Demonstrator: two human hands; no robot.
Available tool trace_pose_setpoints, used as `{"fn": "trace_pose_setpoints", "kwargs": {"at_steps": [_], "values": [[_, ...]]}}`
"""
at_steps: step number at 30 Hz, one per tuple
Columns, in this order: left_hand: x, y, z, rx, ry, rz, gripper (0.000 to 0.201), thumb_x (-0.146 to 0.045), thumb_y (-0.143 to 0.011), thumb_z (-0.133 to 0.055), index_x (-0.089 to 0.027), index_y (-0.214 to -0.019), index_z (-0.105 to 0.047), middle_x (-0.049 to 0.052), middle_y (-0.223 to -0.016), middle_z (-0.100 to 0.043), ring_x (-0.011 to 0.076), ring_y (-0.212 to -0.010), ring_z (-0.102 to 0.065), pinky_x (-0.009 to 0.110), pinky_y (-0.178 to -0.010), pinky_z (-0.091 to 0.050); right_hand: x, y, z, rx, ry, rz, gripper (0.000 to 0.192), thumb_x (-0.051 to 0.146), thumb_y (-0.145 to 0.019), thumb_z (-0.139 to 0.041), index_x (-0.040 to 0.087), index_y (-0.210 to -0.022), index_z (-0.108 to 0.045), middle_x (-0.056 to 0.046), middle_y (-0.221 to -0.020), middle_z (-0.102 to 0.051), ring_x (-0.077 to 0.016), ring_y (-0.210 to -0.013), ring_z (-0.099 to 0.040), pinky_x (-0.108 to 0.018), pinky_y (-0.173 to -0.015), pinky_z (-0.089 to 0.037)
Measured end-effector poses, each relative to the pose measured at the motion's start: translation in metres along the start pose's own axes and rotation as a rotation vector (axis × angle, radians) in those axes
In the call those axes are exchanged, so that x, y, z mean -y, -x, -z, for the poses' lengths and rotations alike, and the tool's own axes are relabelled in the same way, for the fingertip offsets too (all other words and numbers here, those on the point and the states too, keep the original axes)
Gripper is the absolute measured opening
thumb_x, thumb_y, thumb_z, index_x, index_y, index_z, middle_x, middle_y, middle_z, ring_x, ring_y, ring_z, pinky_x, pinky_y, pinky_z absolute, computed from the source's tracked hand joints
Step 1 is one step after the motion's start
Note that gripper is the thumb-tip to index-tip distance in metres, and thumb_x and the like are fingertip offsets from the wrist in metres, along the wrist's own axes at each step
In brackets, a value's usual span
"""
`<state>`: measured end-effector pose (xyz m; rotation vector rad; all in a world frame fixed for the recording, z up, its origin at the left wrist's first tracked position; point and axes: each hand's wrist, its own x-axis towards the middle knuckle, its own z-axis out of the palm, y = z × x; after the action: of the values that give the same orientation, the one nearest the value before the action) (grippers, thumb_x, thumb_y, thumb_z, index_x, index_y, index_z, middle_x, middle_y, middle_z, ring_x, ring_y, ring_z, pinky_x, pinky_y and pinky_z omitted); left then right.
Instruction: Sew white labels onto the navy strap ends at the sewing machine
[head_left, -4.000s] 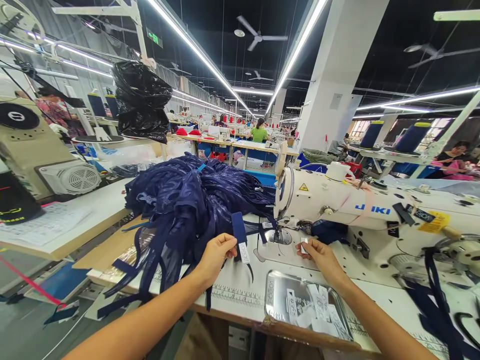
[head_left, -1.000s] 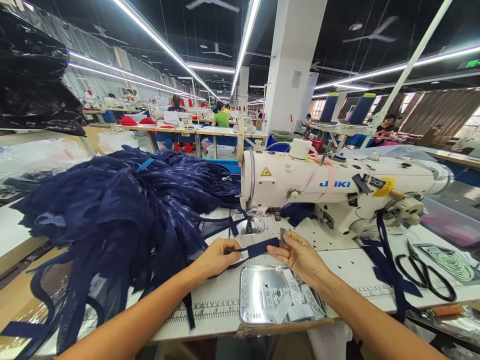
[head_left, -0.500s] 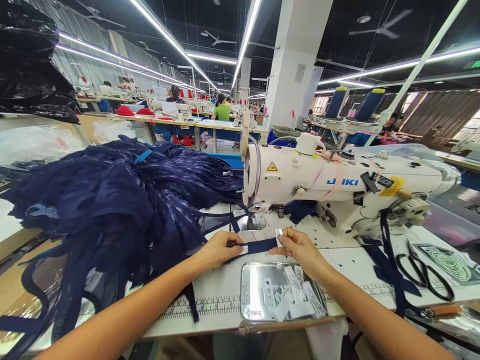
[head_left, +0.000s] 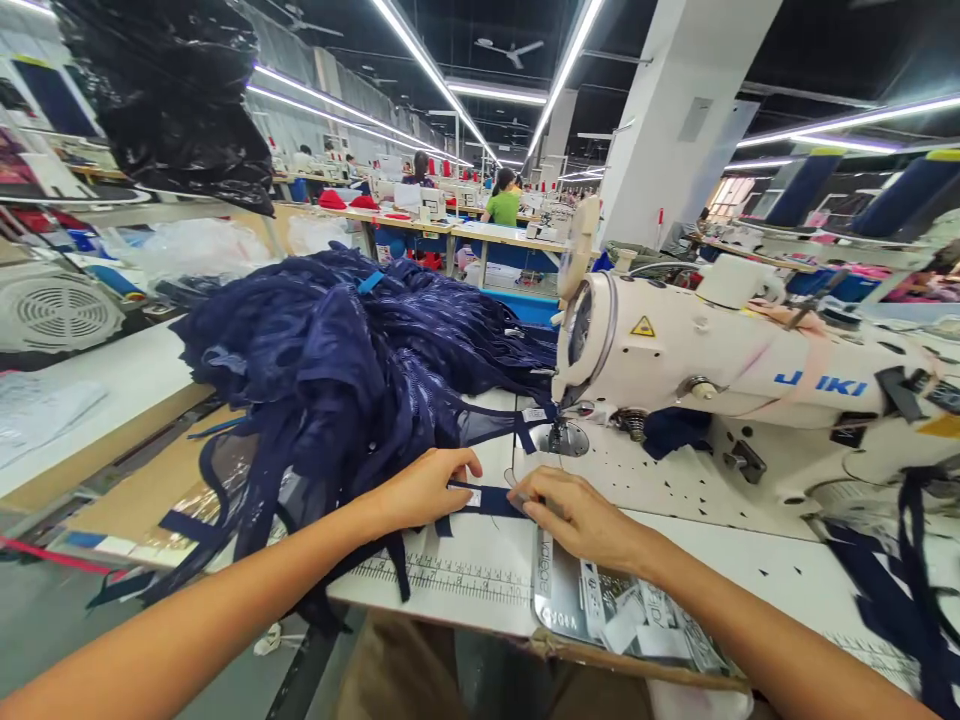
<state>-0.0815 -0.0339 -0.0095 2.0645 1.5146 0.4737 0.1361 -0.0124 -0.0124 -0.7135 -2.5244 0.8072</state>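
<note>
My left hand point(head_left: 424, 490) holds a navy fabric strap point(head_left: 495, 501) just left of a small white label point(head_left: 472, 496) on it. Its index finger is raised a little off the cloth. My right hand point(head_left: 574, 515) is closed, thumb and fingertips pressed together at the strap's right part. Something small and greyish shows between those fingertips, too hidden to name. Loose thread curls beside them. Below my right hand lies a metal tray point(head_left: 555, 607) of printed white labels point(head_left: 626, 620). Behind the hands, another labelled navy piece point(head_left: 536, 414) lies at the sewing machine's needle area point(head_left: 562, 438).
A big heap of navy garments point(head_left: 322, 340) covers the table's left side. The white sewing machine point(head_left: 697, 340) fills the right. A printed ruler scale point(head_left: 457, 580) runs along the front edge. A black plastic bag point(head_left: 172, 100) hangs upper left. Co-workers sit at tables farther back.
The view has swung left. My right hand has moved in closer to my left along the strap; the white label it pinched no longer shows in its fingers.
</note>
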Motion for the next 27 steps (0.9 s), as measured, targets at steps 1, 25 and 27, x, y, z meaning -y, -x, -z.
{"fn": "trace_pose_setpoints", "kwargs": {"at_steps": [1,25,27], "values": [[0.001,0.006,-0.001,-0.048,-0.120,-0.071,0.023,-0.011,-0.069,-0.047,-0.015,-0.089,-0.057,0.000,-0.075,-0.058,0.0128,-0.065,-0.052,0.023,-0.059,-0.038,0.000,-0.001,-0.002,0.023,0.045,0.032,0.014,0.019,-0.084,-0.040,0.019,-0.087,-0.054,-0.007,-0.091,-0.059,-0.0182,-0.083,-0.053,-0.033,-0.075,-0.042],[0.021,0.040,-0.029,-0.193,-0.496,-0.491,0.045,0.001,-0.064,-0.045,-0.017,-0.106,-0.051,0.005,-0.097,-0.058,0.0195,-0.089,-0.047,0.036,-0.084,-0.031,-0.016,-0.056,-0.009,0.258,0.046,0.038,0.024,0.023,-0.086,-0.044,0.022,-0.102,-0.061,-0.002,-0.088,-0.066,-0.0146,-0.076,-0.060,-0.024,-0.070,-0.042],[0.021,0.040,-0.029,-0.193,-0.488,-0.480,0.046,0.001,-0.064,-0.045,-0.018,-0.105,-0.051,0.004,-0.097,-0.058,0.0192,-0.090,-0.047,0.036,-0.084,-0.030,-0.017,-0.057,-0.008,0.270,0.039,0.051,0.024,0.024,-0.086,-0.044,0.022,-0.103,-0.061,-0.002,-0.091,-0.067,-0.0149,-0.078,-0.061,-0.024,-0.070,-0.043]]}}
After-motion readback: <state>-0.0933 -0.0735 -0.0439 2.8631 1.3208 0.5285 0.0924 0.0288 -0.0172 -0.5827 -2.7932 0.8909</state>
